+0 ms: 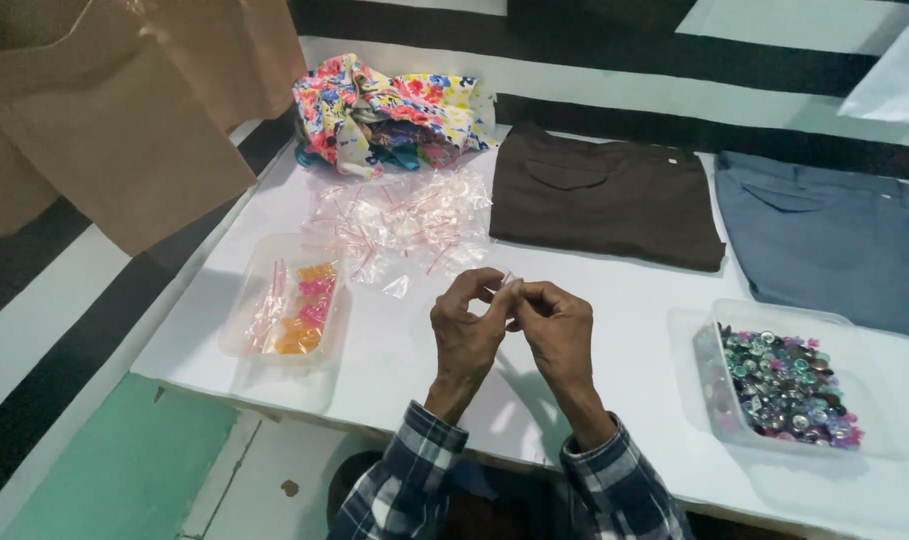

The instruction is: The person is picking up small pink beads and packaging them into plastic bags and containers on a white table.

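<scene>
Above the white table, my left hand and my right hand meet at the fingertips. Together they pinch a tiny clear plastic bag with a pink strip. A heap of the same small clear bags lies just beyond my hands. To the left stands a clear tray with filled bags of pink and orange pieces. At the right a clear tub holds several shiny buttons and beads.
Folded brown trousers and folded blue-grey trousers lie at the back of the table. A floral cloth bundle sits at the back left. A tan garment hangs at upper left. The table's near edge runs by my plaid sleeves.
</scene>
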